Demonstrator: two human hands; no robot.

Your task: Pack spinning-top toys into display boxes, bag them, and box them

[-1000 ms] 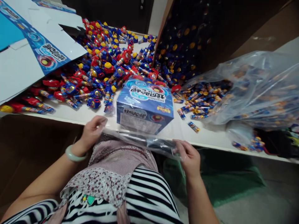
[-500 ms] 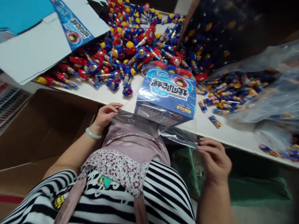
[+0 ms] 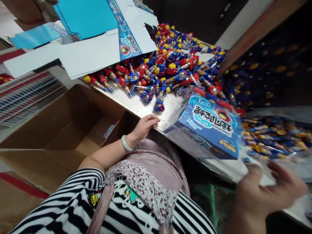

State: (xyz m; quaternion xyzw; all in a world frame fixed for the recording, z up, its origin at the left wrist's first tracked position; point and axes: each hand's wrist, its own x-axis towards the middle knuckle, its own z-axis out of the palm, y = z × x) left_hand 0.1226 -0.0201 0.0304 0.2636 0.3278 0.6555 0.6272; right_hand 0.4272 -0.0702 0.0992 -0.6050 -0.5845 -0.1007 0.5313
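A person's left hand (image 3: 145, 126) pinched clear film (image 3: 207, 166) at 9 o'clock of a blue box (image 3: 212, 125) on a white table (image 3: 140, 109). The right hand (image 3: 270, 191), at the box's 4 o'clock, had thumb and fingers apart; blur left it unclear whether it gripped the film's other end. The film appeared to call for a light, level pull from both sides, as a sharp tug could crease it or skew the box. The box, glossy under the plastic, bore bold lettering, upside down to the wearer, and a red-and-yellow swirl; its near side was darker. Toys (image 3: 170, 65) lay heaped toward its 11 o'clock, tubes (image 3: 275, 138) toward its 3.
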